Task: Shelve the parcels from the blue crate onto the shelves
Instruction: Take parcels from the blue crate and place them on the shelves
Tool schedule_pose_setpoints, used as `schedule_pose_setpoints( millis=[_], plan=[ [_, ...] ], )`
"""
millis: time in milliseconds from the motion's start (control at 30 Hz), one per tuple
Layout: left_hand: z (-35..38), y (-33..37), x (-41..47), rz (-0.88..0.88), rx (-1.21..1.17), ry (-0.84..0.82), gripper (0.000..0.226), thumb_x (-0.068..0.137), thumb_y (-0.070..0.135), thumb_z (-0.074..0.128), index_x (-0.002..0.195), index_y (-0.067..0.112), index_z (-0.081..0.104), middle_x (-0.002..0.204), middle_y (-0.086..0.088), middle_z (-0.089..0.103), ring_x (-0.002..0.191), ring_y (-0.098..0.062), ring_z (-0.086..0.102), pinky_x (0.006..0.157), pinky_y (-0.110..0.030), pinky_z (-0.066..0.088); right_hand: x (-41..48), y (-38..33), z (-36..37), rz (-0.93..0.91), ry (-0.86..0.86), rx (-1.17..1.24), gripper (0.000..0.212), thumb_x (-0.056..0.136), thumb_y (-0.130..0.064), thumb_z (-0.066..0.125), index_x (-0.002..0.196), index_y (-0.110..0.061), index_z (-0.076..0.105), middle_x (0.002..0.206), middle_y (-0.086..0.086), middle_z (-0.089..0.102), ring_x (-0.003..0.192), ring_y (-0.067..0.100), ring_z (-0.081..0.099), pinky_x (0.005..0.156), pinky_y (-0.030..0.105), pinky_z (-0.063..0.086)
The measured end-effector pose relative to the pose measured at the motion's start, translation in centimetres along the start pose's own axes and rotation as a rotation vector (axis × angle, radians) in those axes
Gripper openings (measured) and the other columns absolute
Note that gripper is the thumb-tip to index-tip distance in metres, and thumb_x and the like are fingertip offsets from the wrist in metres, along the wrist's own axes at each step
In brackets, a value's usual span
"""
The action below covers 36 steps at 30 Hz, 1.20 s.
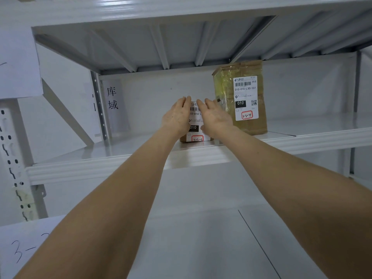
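A small brown parcel [194,125] with a white label marked 3-2-3 stands upright on the white metal shelf [124,170]. My left hand [177,117] lies flat against its left side with straight fingers. My right hand [215,117] lies against its right front, fingers straight too. Both hands cover much of the parcel. A taller cardboard parcel [241,97], wrapped in yellowish tape and labelled 3-2-4, stands just to the right of it. The blue crate is out of view.
The underside of another shelf [181,37] runs overhead. A lower shelf board [201,238] lies beneath my arms. A perforated upright [12,158] is at the left, with paper signs [18,63] stuck nearby and one [26,244] on the lower edge.
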State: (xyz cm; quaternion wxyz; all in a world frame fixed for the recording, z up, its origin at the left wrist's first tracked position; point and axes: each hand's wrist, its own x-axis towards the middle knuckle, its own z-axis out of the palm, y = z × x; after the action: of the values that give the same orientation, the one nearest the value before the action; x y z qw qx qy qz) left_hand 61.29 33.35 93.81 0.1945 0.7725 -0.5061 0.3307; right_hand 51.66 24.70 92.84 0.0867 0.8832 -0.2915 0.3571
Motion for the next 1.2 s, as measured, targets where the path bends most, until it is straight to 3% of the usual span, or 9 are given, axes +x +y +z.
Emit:
schedule_pose_setpoints(
  millis=[133,500,867,1000,1200],
  plan=[
    [-0.3,0.4,-1.0,-0.016,-0.011,0.006,0.077,0.086,0.010,0.061,0.149,0.013,0.017,0.157,-0.009,0.009,0.137,-0.027,0.032,0.093,-0.040,0.046,-1.4,-0.4,-0.9,0.022,0.019,0.004,0.083,0.088,-0.012,0.063,0.153,-0.020,0.011,0.158,0.009,0.011,0.146,0.029,0.014,0.109,0.040,0.032],
    [-1.0,3.1,-4.0,-0.002,-0.049,0.076,0.055,0.086,0.007,0.049,0.139,0.013,0.037,0.143,-0.007,0.032,0.122,-0.029,0.045,0.080,-0.039,0.045,-6.2,1.2,-2.7,0.079,0.120,0.003,0.070,0.086,-0.016,0.061,0.147,-0.017,0.027,0.147,0.011,0.030,0.135,0.029,0.031,0.103,0.041,0.036],
    [1.0,13.0,-8.1,0.215,-0.100,0.088,0.050,0.086,0.005,0.050,0.135,0.009,0.043,0.130,-0.011,0.044,0.111,-0.029,0.051,0.071,-0.036,0.043,-13.7,7.8,-4.1,0.153,0.149,-0.008,0.060,0.085,-0.016,0.060,0.140,-0.014,0.037,0.140,0.010,0.038,0.128,0.030,0.038,0.099,0.039,0.036],
    [3.1,19.7,-10.5,0.222,-0.124,-0.006,0.052,0.088,0.007,0.051,0.138,0.013,0.041,0.134,-0.009,0.041,0.115,-0.027,0.049,0.069,-0.035,0.040,-18.7,13.5,-4.6,0.202,0.057,-0.006,0.061,0.087,-0.014,0.058,0.143,-0.016,0.035,0.142,0.008,0.035,0.131,0.028,0.034,0.100,0.037,0.036],
    [8.7,31.7,-15.8,0.183,-0.165,-0.282,0.054,0.091,0.012,0.050,0.143,0.014,0.033,0.140,-0.008,0.034,0.125,-0.027,0.041,0.087,-0.038,0.044,-29.2,23.8,-3.7,0.289,-0.110,-0.052,0.060,0.088,-0.015,0.057,0.144,-0.016,0.033,0.142,0.010,0.035,0.131,0.028,0.034,0.101,0.036,0.035]
  ],
)
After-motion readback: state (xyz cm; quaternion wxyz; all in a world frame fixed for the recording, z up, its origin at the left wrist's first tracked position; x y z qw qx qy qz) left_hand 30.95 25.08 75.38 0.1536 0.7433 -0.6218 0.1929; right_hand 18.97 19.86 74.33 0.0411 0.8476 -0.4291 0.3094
